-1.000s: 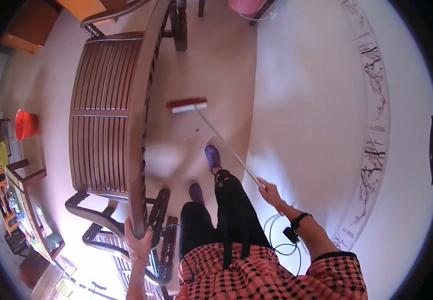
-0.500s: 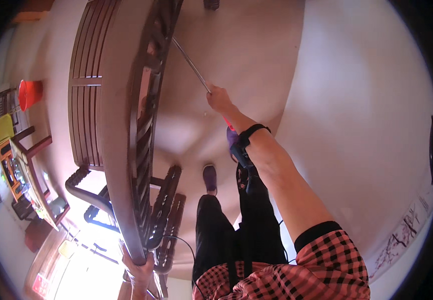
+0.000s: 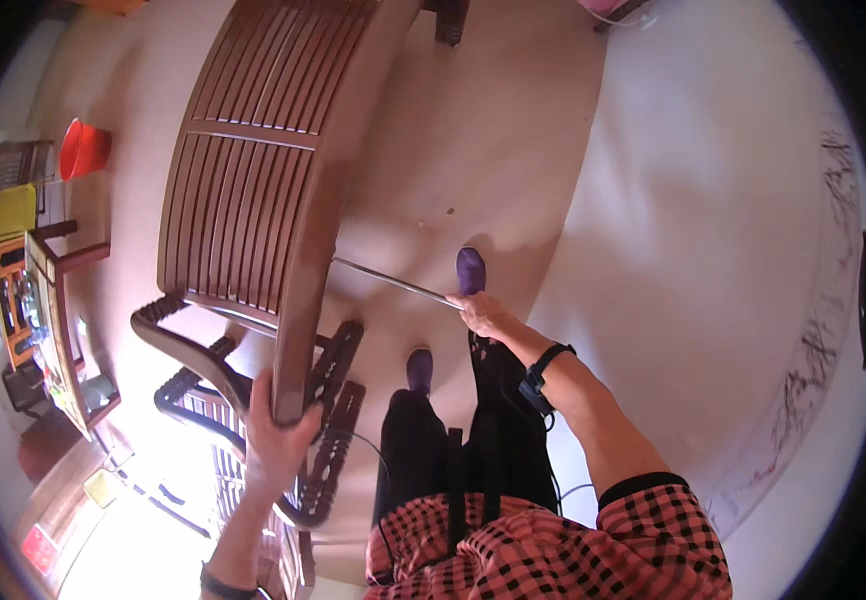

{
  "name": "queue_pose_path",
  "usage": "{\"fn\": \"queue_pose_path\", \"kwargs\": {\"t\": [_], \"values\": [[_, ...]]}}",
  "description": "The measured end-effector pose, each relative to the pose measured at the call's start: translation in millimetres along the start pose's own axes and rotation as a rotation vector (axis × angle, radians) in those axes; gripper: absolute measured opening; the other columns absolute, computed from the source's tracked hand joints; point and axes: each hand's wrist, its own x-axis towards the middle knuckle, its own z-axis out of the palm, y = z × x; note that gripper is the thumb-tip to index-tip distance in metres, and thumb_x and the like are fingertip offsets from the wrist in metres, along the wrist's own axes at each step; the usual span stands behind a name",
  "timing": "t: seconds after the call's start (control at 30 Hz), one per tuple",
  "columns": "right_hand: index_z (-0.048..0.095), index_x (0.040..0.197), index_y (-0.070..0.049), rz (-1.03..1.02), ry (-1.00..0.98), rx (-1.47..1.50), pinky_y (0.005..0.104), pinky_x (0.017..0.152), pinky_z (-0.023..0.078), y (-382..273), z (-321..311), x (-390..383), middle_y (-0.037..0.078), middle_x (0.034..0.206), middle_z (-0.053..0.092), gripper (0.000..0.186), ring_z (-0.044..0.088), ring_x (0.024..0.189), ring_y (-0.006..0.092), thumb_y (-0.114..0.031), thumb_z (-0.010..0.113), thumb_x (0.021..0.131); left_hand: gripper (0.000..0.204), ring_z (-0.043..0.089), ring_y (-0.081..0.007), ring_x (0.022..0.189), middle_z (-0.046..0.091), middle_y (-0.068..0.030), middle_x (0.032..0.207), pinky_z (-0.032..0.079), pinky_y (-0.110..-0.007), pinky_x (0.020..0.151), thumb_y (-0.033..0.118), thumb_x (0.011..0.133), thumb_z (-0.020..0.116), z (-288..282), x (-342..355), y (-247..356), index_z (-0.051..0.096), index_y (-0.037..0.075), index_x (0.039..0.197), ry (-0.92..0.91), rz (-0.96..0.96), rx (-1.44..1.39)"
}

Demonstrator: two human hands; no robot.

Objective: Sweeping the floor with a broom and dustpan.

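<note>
We judge the step in hand to be reaching the pole (image 3: 393, 281) in at the bench (image 3: 325, 205): our right hand (image 3: 483, 315) is closed round the pole, which crosses above the floor (image 3: 483, 130) to the bench's right edge, its far end hidden, while our left hand (image 3: 278, 435) wraps the bench's near end. The next move seems to call for clearing that edge; open room lies beyond our shoes (image 3: 471, 268), between bench and wall (image 3: 673, 260).
</note>
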Motion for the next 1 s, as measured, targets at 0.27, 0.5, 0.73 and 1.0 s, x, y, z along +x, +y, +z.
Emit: {"fn": "queue_pose_path", "kwargs": {"t": [0.27,0.5,0.73,1.0], "values": [[0.052,0.115,-0.017,0.226,0.126,0.001,0.0428,0.070,0.047,-30,13,-170,0.018,0.086,0.059,0.037,0.058,0.080,0.0346,-0.013,0.045,0.079,0.058,0.054,-0.0393,0.092,0.055,-0.0285,0.094,0.042,-0.040,0.080,0.027,0.066,0.064,-11,-7,-25,0.042,-0.007,0.107,0.071,0.273,0.166],[0.053,0.113,-0.018,0.494,0.036,-0.064,0.0453,0.066,0.048,-84,25,-289,0.019,0.081,0.061,0.037,0.058,0.073,0.0363,-0.012,0.043,0.078,0.061,0.053,-0.0413,0.093,0.054,-0.0304,0.094,0.042,-0.041,0.082,0.030,0.067,0.064,-11,1,-42,0.040,-0.010,0.107,0.080,0.372,0.142],[0.053,0.115,-0.014,0.498,0.204,0.291,0.0396,0.060,0.047,-77,84,-348,0.017,0.073,0.061,0.037,0.059,0.064,0.0297,-0.017,0.052,0.078,0.056,0.055,-0.0393,0.089,0.056,-0.0276,0.093,0.043,-0.040,0.078,0.027,0.068,0.063,-10,-3,-26,0.043,-0.006,0.109,0.012,0.291,0.135],[0.052,0.116,-0.013,0.355,0.842,0.505,0.0358,0.053,0.044,-19,42,-175,0.016,0.062,0.056,0.038,0.055,0.054,0.0229,-0.013,0.054,0.078,0.049,0.057,-0.0259,0.087,0.058,-0.0185,0.094,0.043,-0.034,0.078,0.020,0.071,0.063,-3,-5,-17,0.045,-0.003,0.110,0.059,0.168,0.187]]}}
